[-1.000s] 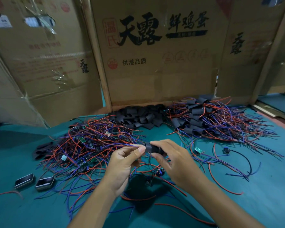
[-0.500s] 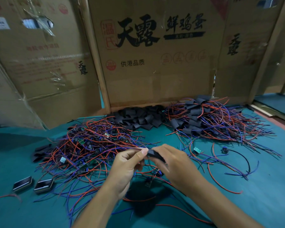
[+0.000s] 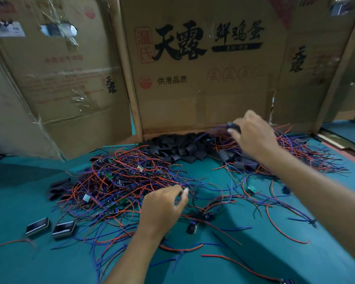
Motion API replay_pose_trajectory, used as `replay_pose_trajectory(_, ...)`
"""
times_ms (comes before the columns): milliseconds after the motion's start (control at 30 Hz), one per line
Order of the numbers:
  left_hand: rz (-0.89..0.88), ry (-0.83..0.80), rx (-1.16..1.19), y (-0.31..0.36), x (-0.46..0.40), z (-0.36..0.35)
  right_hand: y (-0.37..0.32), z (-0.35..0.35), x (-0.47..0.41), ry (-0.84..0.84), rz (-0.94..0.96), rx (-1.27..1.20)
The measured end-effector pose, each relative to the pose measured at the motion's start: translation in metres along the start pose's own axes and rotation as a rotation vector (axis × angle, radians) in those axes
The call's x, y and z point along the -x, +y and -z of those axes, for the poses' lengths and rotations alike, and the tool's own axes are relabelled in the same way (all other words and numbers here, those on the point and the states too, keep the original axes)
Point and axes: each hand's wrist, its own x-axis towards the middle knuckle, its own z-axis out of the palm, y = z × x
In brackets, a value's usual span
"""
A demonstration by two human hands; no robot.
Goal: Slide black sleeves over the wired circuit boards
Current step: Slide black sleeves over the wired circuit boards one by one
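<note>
My right hand [image 3: 252, 136] is stretched out over the far right pile of sleeved boards [image 3: 295, 156] and grips a sleeved board [image 3: 233, 126] by its black sleeve, its red and blue wires trailing left. My left hand [image 3: 162, 208] hovers at the near edge of the tangled pile of bare wired boards [image 3: 121, 179], fingers curled, thumb and forefinger close together over the wires; whether they pinch a wire is unclear. A heap of loose black sleeves [image 3: 178, 146] lies at the back, between the two piles.
Cardboard boxes [image 3: 193, 68] wall off the back of the green table [image 3: 254, 253]. Two small dark metal cases [image 3: 49, 227] lie at the front left. Loose wired boards [image 3: 252, 189] and stray wires are scattered near the front centre and right.
My hands have parted. My right hand carried the sleeved board from the front centre up to the far right pile. My left hand let go and dropped toward the bare-board tangle.
</note>
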Motion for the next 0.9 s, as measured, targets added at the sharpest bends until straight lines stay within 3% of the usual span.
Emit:
replay_pose_trajectory(133, 0.057, -0.021, -0.078, -0.009, -0.004, -0.003, 0.043, -0.004, -0.066, -0.137, -0.154, 0.309)
replay_pose_trajectory(233, 0.061, -0.017, -0.099, -0.006, -0.006, -0.003, 0.045, -0.023, -0.076, -0.189, -0.207, 0.397)
replay_pose_trajectory(400, 0.064, -0.044, -0.116, -0.005, -0.006, -0.004, -0.029, -0.089, -0.058, -0.449, 0.074, 0.098)
replay_pose_trajectory(533, 0.067, -0.08, -0.1, -0.008, -0.003, -0.006, -0.066, -0.145, -0.034, -0.591, 0.18, 0.124)
replay_pose_trajectory(667, 0.065, -0.089, -0.1, -0.01, -0.002, -0.009, -0.072, -0.159, -0.028, -0.521, 0.304, 0.39)
replay_pose_trajectory(733, 0.084, -0.079, -0.09, -0.01, -0.002, -0.009, -0.076, -0.147, -0.024, -0.474, 0.266, 0.38)
replay_pose_trajectory(900, 0.152, -0.107, -0.056, 0.0, -0.004, -0.006, -0.098, -0.084, 0.022, -0.346, -0.054, -0.188)
